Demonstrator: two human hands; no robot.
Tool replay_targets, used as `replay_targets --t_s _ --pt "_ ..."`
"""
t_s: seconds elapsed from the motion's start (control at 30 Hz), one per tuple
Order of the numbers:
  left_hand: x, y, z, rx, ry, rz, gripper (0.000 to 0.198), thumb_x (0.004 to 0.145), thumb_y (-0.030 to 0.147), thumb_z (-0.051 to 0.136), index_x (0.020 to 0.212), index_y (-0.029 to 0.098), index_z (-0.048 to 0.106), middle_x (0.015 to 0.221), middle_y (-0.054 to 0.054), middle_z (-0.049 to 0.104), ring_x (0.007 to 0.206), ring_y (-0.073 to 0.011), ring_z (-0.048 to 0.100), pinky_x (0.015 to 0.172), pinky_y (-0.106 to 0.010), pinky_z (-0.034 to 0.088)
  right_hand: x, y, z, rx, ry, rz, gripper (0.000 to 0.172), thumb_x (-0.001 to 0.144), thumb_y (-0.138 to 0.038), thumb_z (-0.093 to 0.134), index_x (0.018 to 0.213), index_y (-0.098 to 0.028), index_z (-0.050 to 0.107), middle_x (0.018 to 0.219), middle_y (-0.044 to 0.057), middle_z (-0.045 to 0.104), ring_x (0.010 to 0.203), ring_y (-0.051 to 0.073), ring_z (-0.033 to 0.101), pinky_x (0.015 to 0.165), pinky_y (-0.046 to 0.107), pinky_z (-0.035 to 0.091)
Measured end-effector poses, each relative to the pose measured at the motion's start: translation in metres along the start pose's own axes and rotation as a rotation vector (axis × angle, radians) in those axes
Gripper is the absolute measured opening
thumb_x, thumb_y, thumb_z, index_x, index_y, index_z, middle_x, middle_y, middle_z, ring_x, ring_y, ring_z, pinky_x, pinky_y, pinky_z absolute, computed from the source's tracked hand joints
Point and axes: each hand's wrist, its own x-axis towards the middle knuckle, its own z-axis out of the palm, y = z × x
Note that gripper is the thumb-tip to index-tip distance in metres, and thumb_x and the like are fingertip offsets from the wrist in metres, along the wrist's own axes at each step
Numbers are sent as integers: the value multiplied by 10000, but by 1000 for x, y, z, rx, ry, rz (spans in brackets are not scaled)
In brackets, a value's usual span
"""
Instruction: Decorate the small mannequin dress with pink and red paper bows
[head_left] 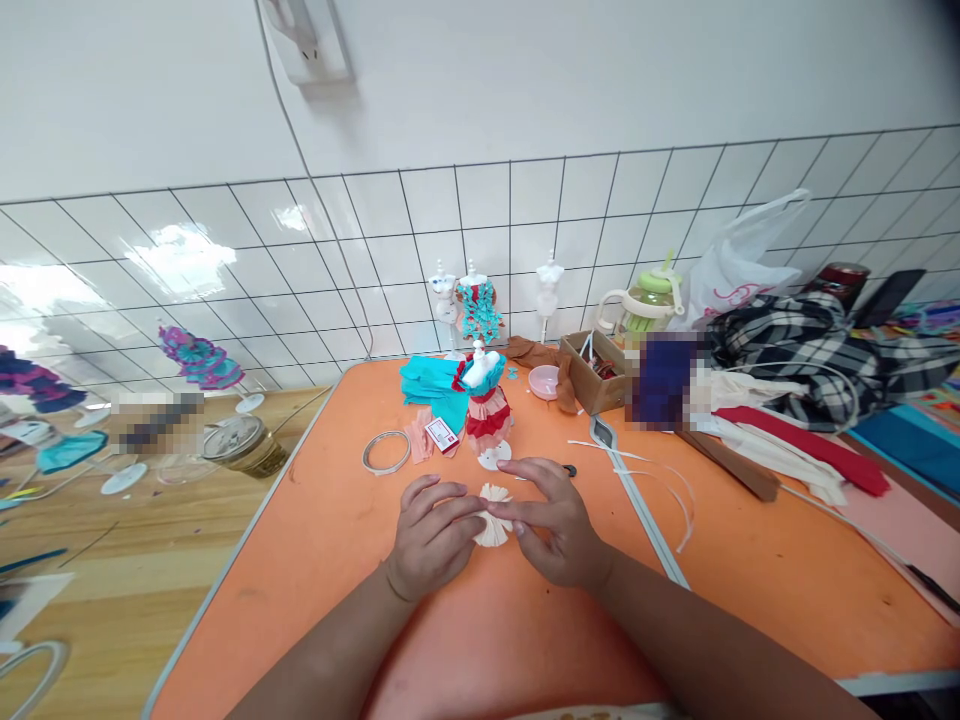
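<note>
Pleated rosette [493, 534]: was cream.
Front mannequin dress [487, 415]: paired a turquoise bodice and red trim with a skirt banded in pink and red.
Folded crepe paper [431, 378]: was turquoise.
Tabletop [300, 570]: was orange, edged in grey.
Crumpled cloth [802, 350]: bore black-and-white plaid.
Wall tiles [484, 210]: were white, gridded by dark lines.

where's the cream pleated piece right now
In the head view, the cream pleated piece is below centre, between the left hand and right hand, nearer you than the red-skirted dress form.
</note>
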Motion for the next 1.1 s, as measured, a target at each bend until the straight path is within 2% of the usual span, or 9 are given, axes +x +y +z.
replay_targets --t_s 0.17,0.3,0.53,0.73,1.0,1.1 --pt "5 1 -7 -12 63 -22 226 701 37 560 754 247 624 725 20 728 695 -166 561 780 -373 394 -1 -1 2 -48 13 -80 512 756 -141 490 1219 -352 546 1304 31 473 1106 227 494 889 429 396" --pt "9 2 -10 -12 85 -14 234 691 27 571 742 248 627 702 31 728 658 -155 546 794 -381 362 -4 -2 5 -56 4 -95 510 777 -157 469 1250 -341 516 1312 40 476 1108 224 501 882 426 403" --pt "14 6 -14 -45 116 -101 259 693 1 531 723 247 606 684 37 722 630 -141 554 863 -415 325 -7 -8 11 -112 -56 -106 514 840 -169 423 1341 -279 403 1370 69 448 1131 193 510 971 425 341" --pt "13 4 -13 -26 124 -151 226 673 36 562 718 254 601 697 45 723 638 -142 570 885 -418 327 -7 -9 16 -85 -95 -33 480 881 -213 399 1355 -288 385 1422 70 373 1147 199 494 963 423 352" --pt "11 4 -10 -58 113 -166 219 663 32 554 709 245 580 700 54 716 647 -132 571 904 -416 312 -7 -11 21 205 -19 180 364 906 -270 394 1238 -324 535 1393 40 372 1046 176 527 940 383 417" --pt "10 3 -10 -69 114 -174 216 668 38 552 719 247 578 702 50 715 650 -133 564 907 -417 308 -7 -10 21 319 -11 219 363 914 -282 384 1245 -333 525 1395 42 364 962 155 559 883 355 456"
